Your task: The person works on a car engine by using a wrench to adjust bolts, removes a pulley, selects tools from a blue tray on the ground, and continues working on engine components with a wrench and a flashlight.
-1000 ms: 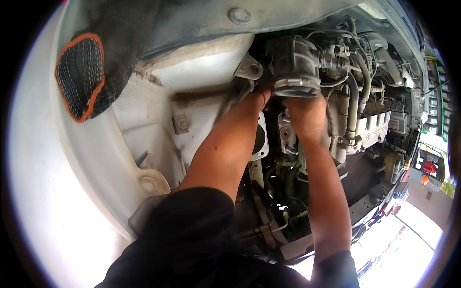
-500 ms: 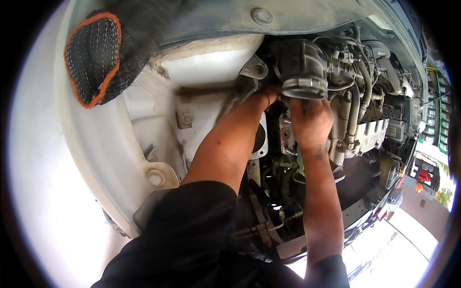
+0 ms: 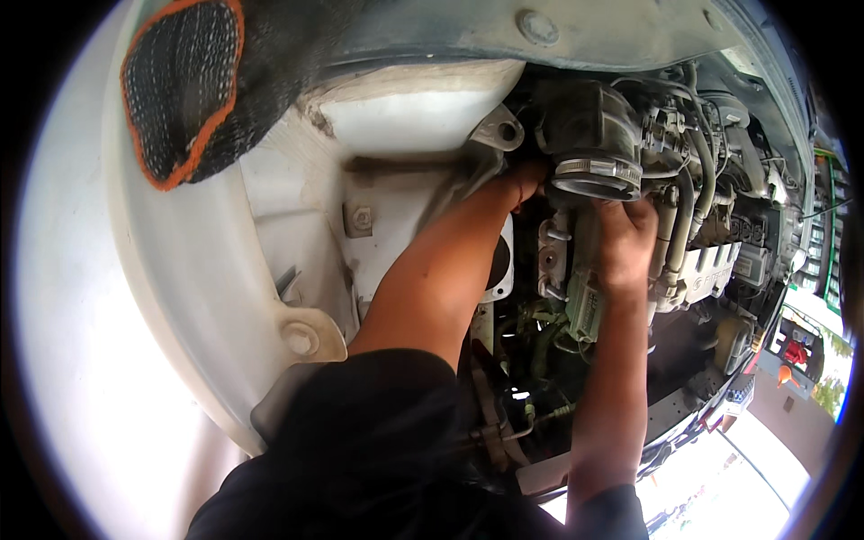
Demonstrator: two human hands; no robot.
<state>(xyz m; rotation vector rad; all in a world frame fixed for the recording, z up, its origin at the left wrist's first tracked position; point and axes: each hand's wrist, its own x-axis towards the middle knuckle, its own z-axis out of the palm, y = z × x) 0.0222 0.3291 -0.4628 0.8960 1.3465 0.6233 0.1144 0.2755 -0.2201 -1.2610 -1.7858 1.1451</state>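
Observation:
In the engine bay, a black air intake duct [image 3: 589, 126] ends in an open mouth ringed by a metal hose clamp [image 3: 596, 169]. My right hand [image 3: 625, 241] is just below that mouth, its fingers curled and reaching up behind the rim. The fingertips and whatever they grip are hidden. From the left, my left hand [image 3: 529, 180] reaches in beside the duct. Its fingers disappear into the dark gap there, so their hold does not show. Between my forearms lies a metal bracket with studs [image 3: 553, 259].
A dark knit glove with orange edging [image 3: 184, 90] rests on the white fender [image 3: 171, 270] at the upper left. Hoses and the engine [image 3: 706, 265] fill the right side. A bolted metal tab [image 3: 301, 337] projects near my left sleeve.
The view has shifted slightly, moving the scene to the right. My right hand has dropped a little lower from the duct mouth and its grip has turned. My left hand stays beside the duct.

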